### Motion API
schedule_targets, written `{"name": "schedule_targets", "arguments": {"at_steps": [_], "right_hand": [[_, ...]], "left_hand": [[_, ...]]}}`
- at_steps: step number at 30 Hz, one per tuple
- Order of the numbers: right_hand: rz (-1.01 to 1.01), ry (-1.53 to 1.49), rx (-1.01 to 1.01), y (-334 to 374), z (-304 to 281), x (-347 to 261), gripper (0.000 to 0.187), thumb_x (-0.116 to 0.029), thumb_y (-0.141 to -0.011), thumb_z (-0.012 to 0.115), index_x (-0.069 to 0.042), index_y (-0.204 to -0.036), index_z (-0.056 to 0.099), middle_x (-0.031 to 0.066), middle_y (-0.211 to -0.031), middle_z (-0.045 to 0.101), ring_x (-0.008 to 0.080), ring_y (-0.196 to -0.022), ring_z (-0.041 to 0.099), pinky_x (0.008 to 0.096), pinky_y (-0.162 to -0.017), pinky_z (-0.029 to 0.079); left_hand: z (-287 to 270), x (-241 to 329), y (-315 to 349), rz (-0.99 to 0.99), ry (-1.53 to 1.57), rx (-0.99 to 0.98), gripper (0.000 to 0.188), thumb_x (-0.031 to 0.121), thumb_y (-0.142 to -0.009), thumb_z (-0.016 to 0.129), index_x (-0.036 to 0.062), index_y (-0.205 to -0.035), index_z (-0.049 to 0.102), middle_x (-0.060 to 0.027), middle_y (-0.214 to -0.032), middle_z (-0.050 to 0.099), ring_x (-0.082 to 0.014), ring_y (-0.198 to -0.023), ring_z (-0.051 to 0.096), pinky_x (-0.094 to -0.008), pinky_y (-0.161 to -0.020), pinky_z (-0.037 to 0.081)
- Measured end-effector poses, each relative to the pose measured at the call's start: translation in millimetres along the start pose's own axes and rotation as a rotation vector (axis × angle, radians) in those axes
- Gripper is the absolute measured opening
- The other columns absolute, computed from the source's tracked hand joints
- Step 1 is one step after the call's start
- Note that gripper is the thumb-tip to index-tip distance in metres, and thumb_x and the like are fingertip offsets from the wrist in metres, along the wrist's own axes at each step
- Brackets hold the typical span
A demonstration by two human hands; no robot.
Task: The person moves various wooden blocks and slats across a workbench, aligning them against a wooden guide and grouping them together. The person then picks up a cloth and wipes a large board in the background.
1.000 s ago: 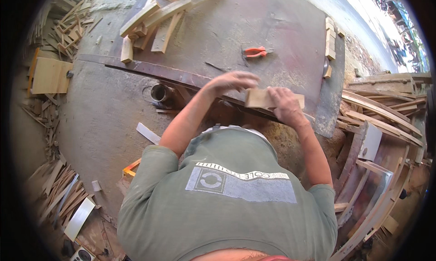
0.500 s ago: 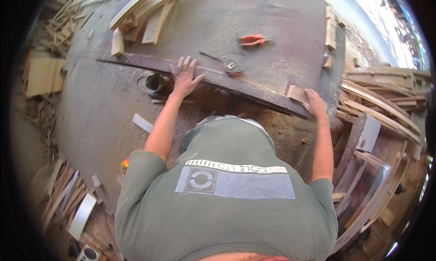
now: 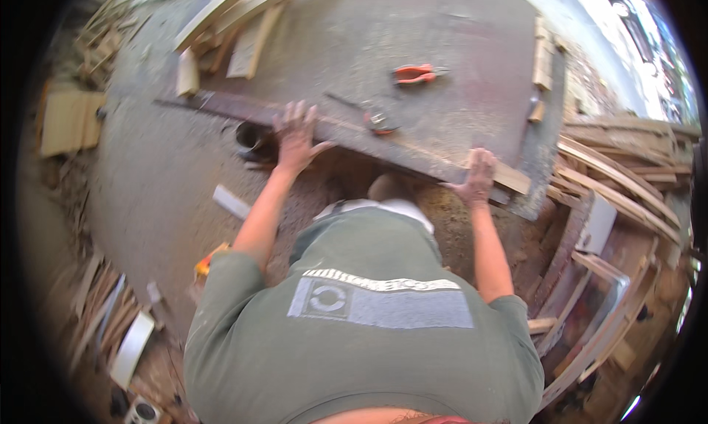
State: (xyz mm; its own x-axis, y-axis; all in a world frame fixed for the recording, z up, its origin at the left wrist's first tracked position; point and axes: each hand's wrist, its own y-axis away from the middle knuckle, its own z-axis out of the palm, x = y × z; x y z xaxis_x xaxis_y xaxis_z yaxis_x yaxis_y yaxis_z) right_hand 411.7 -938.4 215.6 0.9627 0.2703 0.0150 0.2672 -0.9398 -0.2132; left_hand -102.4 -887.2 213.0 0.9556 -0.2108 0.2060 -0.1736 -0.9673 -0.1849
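My left hand (image 3: 296, 138) lies with its fingers spread on the near edge of the dark workbench (image 3: 457, 37), thumb pointing right. At the bench's near right corner, my right hand (image 3: 476, 179) rests with fingers stretched over the edge and thumb out to the left. It touches the left end of a short pale wood block (image 3: 510, 177). Between the hands, farther in, lies a red-and-black tool with a metal part (image 3: 380, 122), a thin dark rod beside it. Beyond it are orange-handled pliers (image 3: 415, 74).
Curved and straight wood pieces (image 3: 254, 40) lie at the bench's far left, with small blocks (image 3: 543, 59) along its right edge. A round dark container (image 3: 251, 136) is below the left hand. Stacked curved wood (image 3: 619, 169) stands at right; scrap wood (image 3: 110, 306) lies at left.
My right hand has moved left along the bench edge, from the wood block's right side to its left end. More of the block now shows. My left hand stays nearly in place.
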Motion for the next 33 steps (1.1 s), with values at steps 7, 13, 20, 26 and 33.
{"name": "schedule_targets", "arguments": {"at_steps": [7, 13, 20, 26, 33], "right_hand": [[-0.009, -0.038, 0.133, -55, 3, 25, 0.138, -0.092, -0.053, 0.072, 0.005, -0.148, 0.043, 0.0267, -0.145, 0.048, 0.0437, -0.142, 0.042, 0.0615, -0.125, 0.026], [0.001, -0.02, 0.179, -154, 22, 73, 0.132, -0.092, -0.052, 0.073, 0.003, -0.141, 0.048, 0.0258, -0.14, 0.05, 0.0435, -0.138, 0.045, 0.06, -0.124, 0.028], [0.025, 0.002, 0.147, -203, 34, 102, 0.135, -0.088, -0.05, 0.077, 0.003, -0.144, 0.044, 0.0234, -0.144, 0.045, 0.0422, -0.141, 0.04, 0.0582, -0.125, 0.026], [-0.001, -0.051, 0.127, -238, 37, 107, 0.131, -0.082, -0.052, 0.082, 0.002, -0.144, 0.043, 0.0235, -0.145, 0.046, 0.0424, -0.142, 0.04, 0.0582, -0.126, 0.025], [0.051, -0.072, 0.13, -235, 56, 136, 0.121, -0.071, -0.063, 0.085, -0.001, -0.151, 0.04, 0.0223, -0.153, 0.045, 0.0437, -0.147, 0.037, 0.0557, -0.127, 0.022]], "left_hand": [[20, -6, -50, -0.047, -0.029, -0.04, 0.113, 0.077, -0.076, 0.07, 0.0191, -0.164, 0.029, -0.0106, -0.167, 0.025, -0.0348, -0.159, 0.009, -0.0679, -0.123, -0.004], [36, -4, -162, -0.041, -0.02, -0.054, 0.106, 0.071, -0.081, 0.072, 0.0199, -0.164, 0.028, -0.0114, -0.168, 0.022, -0.0352, -0.16, 0.008, -0.0687, -0.123, -0.001], [47, 0, -227, -0.085, -0.019, -0.135, 0.106, 0.072, -0.083, 0.071, 0.0198, -0.164, 0.027, -0.0128, -0.168, 0.021, -0.0358, -0.16, 0.005, -0.07, -0.123, -0.001], [63, -15, -246, -0.109, -0.049, -0.125, 0.109, 0.081, -0.079, 0.067, 0.0178, -0.16, 0.032, -0.0142, -0.168, 0.021, -0.037, -0.16, 0.005, -0.0728, -0.121, -0.003], [46, 12, -301, -0.119, -0.088, -0.288, 0.116, 0.091, -0.079, 0.054, 0.0099, -0.16, 0.036, -0.021, -0.167, 0.026, -0.0396, -0.16, 0.014, -0.0769, -0.12, 0.0]]}}
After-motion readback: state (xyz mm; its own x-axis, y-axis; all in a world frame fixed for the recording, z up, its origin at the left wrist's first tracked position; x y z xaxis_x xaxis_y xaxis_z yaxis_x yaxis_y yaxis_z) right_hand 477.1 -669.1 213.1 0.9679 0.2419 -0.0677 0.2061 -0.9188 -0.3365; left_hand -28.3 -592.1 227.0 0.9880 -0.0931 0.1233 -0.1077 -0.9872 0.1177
